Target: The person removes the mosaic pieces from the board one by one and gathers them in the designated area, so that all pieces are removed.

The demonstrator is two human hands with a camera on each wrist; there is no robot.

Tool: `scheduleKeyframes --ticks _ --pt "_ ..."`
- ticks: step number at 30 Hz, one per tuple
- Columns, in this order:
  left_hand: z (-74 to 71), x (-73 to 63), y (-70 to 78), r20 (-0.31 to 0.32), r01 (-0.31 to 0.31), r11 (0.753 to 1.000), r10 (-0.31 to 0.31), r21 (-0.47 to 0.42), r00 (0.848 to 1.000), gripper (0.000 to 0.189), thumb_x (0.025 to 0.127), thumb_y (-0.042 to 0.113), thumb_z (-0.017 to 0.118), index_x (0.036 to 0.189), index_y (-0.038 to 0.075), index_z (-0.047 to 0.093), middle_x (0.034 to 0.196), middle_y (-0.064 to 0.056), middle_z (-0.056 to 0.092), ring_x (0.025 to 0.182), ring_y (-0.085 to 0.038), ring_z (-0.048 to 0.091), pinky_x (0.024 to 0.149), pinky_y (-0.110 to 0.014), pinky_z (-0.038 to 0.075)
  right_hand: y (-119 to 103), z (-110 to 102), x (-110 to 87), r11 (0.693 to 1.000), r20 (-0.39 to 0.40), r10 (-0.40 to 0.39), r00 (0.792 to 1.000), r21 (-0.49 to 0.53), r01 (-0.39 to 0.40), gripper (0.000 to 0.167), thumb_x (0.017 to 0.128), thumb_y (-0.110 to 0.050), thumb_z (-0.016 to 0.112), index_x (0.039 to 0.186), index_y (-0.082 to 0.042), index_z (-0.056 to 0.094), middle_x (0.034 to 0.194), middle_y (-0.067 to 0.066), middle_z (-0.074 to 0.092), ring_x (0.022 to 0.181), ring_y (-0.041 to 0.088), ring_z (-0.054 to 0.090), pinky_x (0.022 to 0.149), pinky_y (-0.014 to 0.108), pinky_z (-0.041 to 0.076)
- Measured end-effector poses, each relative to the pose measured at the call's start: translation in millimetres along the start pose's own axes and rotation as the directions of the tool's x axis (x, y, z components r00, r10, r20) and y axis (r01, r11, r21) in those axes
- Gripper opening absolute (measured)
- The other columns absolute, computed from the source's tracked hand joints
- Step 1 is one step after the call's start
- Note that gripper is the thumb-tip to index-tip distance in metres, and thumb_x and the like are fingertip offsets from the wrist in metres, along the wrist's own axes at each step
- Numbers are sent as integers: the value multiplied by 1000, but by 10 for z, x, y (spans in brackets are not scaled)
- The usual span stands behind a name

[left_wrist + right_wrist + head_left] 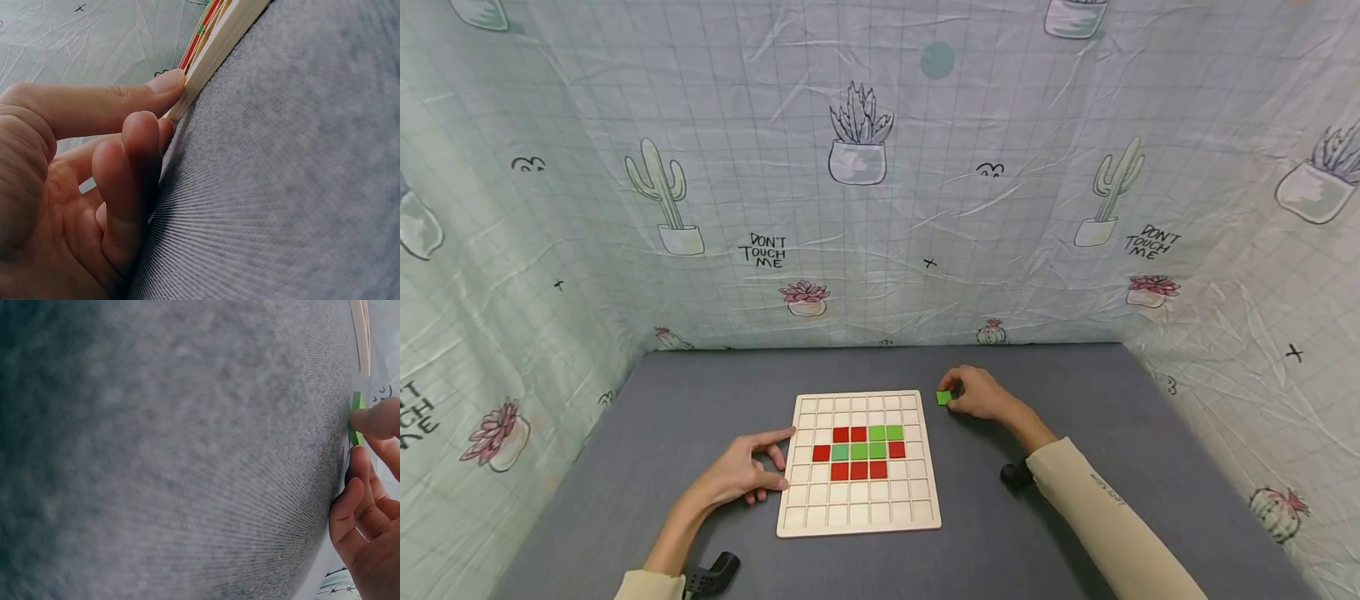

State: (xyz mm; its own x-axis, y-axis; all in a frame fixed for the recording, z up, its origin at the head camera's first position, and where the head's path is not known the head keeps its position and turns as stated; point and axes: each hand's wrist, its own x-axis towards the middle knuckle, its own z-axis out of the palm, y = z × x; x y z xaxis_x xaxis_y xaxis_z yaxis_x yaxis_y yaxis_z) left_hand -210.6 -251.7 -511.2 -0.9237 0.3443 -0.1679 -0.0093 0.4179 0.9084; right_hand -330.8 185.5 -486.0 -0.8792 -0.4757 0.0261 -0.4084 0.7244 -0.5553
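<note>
A pale wooden grid board (859, 505) lies flat on the table, with several red tiles (859, 472) and green tiles (877, 450) in its middle squares; one of the green ones looks more bluish. At the board's left edge is my left hand (741, 471), thumb and index finger spread apart and touching the side, the other fingers bent beneath. The left wrist view shows the thumb against the wooden edge (215, 59). Just beyond the board's upper right corner, my right hand (976, 393) pinches a small green square tile (943, 398), seen edge-on in the right wrist view (357, 400).
Grey cloth covers the table (722, 392). A pale curtain (880, 233) printed with cacti and pots hangs behind it and along both sides. Black wrist devices, a left one (715, 575) and a right one (1017, 477), sit by the sleeves.
</note>
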Motion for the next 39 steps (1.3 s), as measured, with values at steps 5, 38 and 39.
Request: scheduleKeyframes --ticks 5,38,39 --pt "-6 -6 11 6 1 1000 -1 -11 1000 88 78 7 87 155 4 46 97 -12 61 49 -13 56 41 -29 50 -11 -1 -1 1000 10 8 1000 0 -8 22 88 -6 76 110 -5 76 103 9 71 90 19 62 75 33 52" --pt "-15 -3 -3 32 -14 999 16 -45 999 88 80 4 84 157 2 42 98 -14 61 51 -12 58 46 -30 54 -193 -56 54 996 -20 -60 998 67 61 31 88 -10 78 117 0 73 111 18 71 84 18 65 73 34 54" --pt "-15 -1 -6 34 -14 999 15 -48 999 88 80 4 84 157 2 42 98 -14 61 51 -12 58 46 -30 54 -231 -45 67 995 -22 -77 997 66 78 31 88 -9 77 117 1 72 111 18 71 82 17 64 72 34 54"
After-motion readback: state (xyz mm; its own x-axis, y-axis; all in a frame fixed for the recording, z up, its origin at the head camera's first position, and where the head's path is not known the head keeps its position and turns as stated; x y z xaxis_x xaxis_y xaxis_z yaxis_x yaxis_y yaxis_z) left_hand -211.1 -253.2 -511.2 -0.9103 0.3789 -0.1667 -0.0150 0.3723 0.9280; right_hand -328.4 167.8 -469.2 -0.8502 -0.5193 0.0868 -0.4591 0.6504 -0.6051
